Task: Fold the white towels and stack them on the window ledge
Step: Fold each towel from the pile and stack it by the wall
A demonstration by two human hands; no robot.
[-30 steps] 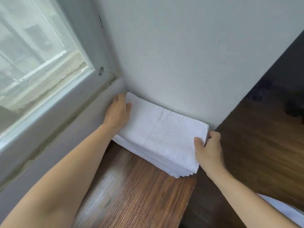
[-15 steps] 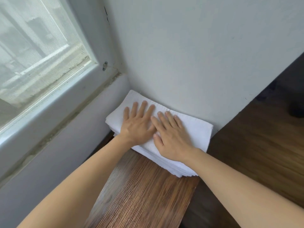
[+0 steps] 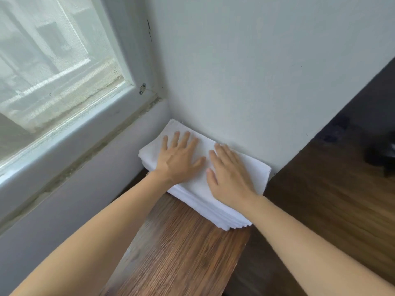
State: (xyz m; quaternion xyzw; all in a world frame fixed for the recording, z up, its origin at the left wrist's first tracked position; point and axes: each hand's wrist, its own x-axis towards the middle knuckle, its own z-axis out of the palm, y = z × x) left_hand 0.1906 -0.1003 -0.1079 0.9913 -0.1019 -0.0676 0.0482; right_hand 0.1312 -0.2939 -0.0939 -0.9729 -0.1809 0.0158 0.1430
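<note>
A stack of several folded white towels (image 3: 255, 171) lies in the corner on the wooden ledge (image 3: 183, 257), pushed against the white wall. My left hand (image 3: 179, 159) lies flat on the top towel with fingers spread, toward the stack's left end. My right hand (image 3: 229, 176) lies flat beside it, fingers straight and pointing at the wall. Both palms press on the top towel. The stack's layered edges show at its near right corner.
The window (image 3: 53, 67) with its grey frame runs along the left above the ledge. The white wall (image 3: 256, 71) stands directly behind the stack. Dark wooden floor (image 3: 331, 199) lies lower on the right, with a dark object (image 3: 382, 157) at the far right edge.
One second ago my hands gripped the two ends of the stack. They then moved onto the top and laid flat; since then they have spread slightly apart.
</note>
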